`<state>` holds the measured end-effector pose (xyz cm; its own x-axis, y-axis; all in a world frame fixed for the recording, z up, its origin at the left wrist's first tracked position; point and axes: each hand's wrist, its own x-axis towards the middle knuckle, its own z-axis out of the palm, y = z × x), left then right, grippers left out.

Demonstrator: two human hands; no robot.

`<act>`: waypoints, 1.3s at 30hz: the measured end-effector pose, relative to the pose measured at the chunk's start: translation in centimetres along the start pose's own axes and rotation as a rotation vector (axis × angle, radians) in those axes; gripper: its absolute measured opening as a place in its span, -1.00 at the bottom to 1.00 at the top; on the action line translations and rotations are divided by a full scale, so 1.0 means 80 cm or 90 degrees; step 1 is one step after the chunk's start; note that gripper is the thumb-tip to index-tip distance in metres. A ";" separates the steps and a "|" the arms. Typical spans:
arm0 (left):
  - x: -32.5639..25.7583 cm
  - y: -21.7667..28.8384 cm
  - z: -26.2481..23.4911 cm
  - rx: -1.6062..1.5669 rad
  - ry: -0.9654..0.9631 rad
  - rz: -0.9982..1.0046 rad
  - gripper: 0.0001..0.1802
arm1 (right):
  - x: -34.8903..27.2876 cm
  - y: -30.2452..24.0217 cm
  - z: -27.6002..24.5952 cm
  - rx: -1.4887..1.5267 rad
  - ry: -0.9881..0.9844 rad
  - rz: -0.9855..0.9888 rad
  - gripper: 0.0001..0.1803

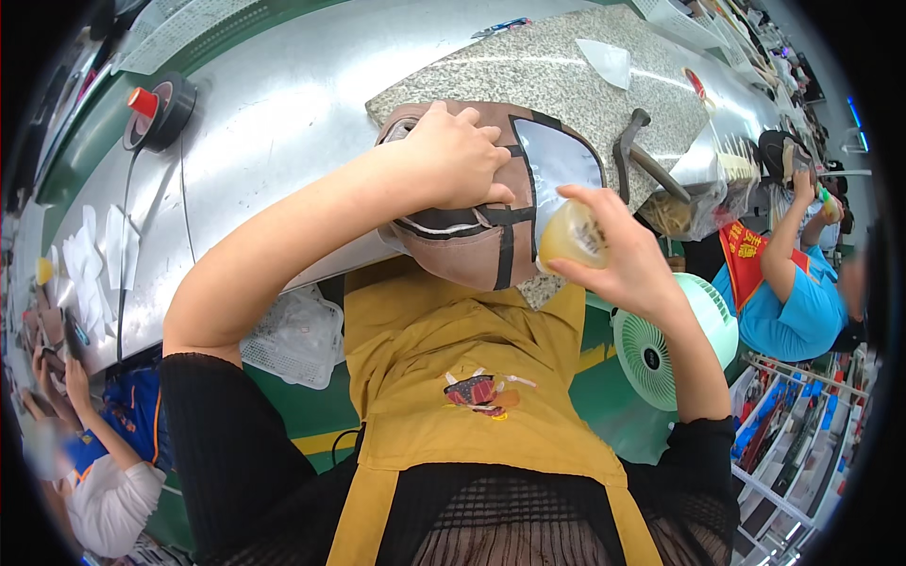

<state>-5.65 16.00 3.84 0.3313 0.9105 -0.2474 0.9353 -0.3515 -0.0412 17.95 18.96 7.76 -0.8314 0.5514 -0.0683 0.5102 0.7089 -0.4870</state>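
Observation:
A brown bag [472, 257] with black tape strips and a shiny pale panel [559, 162] lies at the table's near edge, against my apron. My left hand [455, 158] grips its brown upper side, with the fingers bent and the thumb near the crossing strips. An open zipper shows below that hand. In my right hand [621, 247] is a small squeeze bottle [572, 236] of yellowish liquid. It is tilted, and its lower left end is close to the pale panel's edge. Whether the bottle's tip touches the bag I cannot tell.
Beneath the bag is a speckled stone slab [453, 83]. A hammer [651, 165] rests on its right part. A black spool with a red top [156, 111] stands far left. A green fan [661, 349] is by my right forearm. Other people work at both sides.

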 end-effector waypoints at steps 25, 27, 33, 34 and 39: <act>0.003 0.006 -0.012 -0.030 -0.035 -0.009 -0.42 | 0.066 0.042 -0.038 -0.258 0.163 0.014 -0.34; 0.004 0.005 -0.009 -0.032 -0.031 -0.009 -0.42 | 0.049 0.039 -0.039 -0.247 0.141 0.035 -0.33; 0.005 0.005 -0.012 -0.027 -0.049 -0.007 -0.41 | 0.005 0.018 -0.039 -0.077 0.001 0.079 -0.29; 0.005 0.006 -0.013 -0.025 -0.053 -0.009 -0.40 | 0.006 0.020 -0.040 -0.043 0.049 0.050 -0.29; 0.006 0.006 -0.014 -0.025 -0.065 -0.022 -0.39 | 0.064 0.033 -0.033 -0.074 0.242 -0.074 -0.28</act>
<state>-4.92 16.49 4.79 0.2863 0.8942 -0.3442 0.9507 -0.3097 -0.0136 15.63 24.81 8.42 -0.7554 0.5726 0.3187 0.4576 0.8090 -0.3688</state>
